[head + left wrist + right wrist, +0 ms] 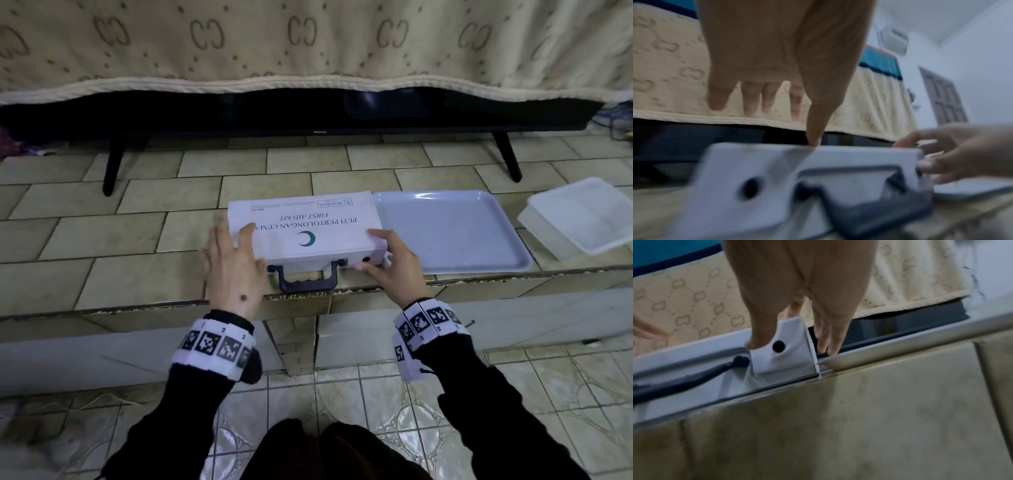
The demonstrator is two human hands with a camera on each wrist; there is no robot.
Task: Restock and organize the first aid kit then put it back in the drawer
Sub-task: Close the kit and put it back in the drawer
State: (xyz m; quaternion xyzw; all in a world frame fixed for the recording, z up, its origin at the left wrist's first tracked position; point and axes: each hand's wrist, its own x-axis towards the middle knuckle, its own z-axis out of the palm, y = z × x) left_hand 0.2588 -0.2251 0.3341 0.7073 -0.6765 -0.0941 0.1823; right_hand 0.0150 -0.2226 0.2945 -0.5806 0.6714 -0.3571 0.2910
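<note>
Clasping first aid kit point(310, 222), right hand point(392, 269)

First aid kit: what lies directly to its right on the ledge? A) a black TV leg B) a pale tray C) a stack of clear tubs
B: the pale tray sits right beside the first aid kit; the clear tubs lie farther right.
</note>
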